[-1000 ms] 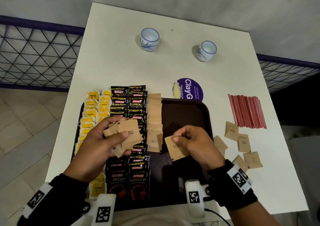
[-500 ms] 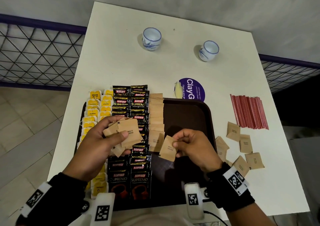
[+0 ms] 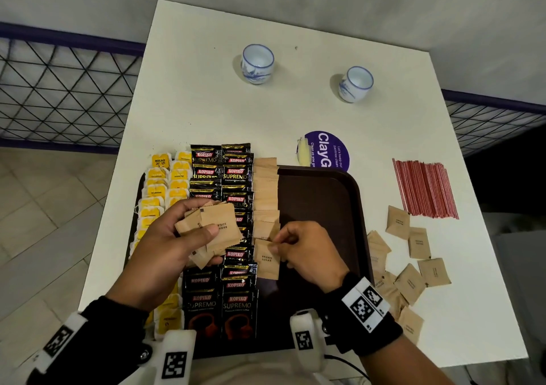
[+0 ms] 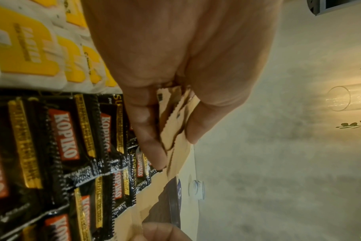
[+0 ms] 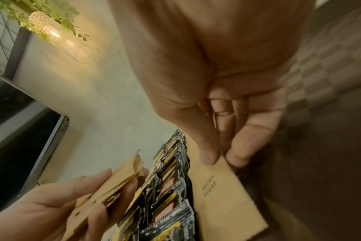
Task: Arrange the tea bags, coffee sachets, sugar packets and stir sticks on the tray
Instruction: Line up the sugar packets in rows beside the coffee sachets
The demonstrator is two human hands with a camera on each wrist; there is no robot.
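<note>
A dark brown tray (image 3: 325, 195) holds rows of yellow tea bags (image 3: 156, 189), black coffee sachets (image 3: 221, 175) and a column of brown sugar packets (image 3: 266, 189). My left hand (image 3: 177, 237) grips a fanned stack of sugar packets (image 3: 218, 228) above the coffee rows, seen edge-on as the stack (image 4: 175, 124) in the left wrist view. My right hand (image 3: 301, 248) pinches the top corner of one sugar packet (image 3: 266, 260) lying at the near end of the sugar column; that packet (image 5: 223, 195) shows flat beside the sachets. Red stir sticks (image 3: 425, 186) lie on the table at right.
Several loose sugar packets (image 3: 413, 266) lie on the white table (image 3: 206, 104) right of the tray. Two blue-and-white cups (image 3: 257, 62) (image 3: 354, 83) stand at the back. A purple round sticker (image 3: 328, 151) sits behind the tray. A wire fence runs along both sides.
My right hand has carried its sugar packet leftward and down onto the tray, to the near end of the sugar column. The left hand keeps holding its stack in place.
</note>
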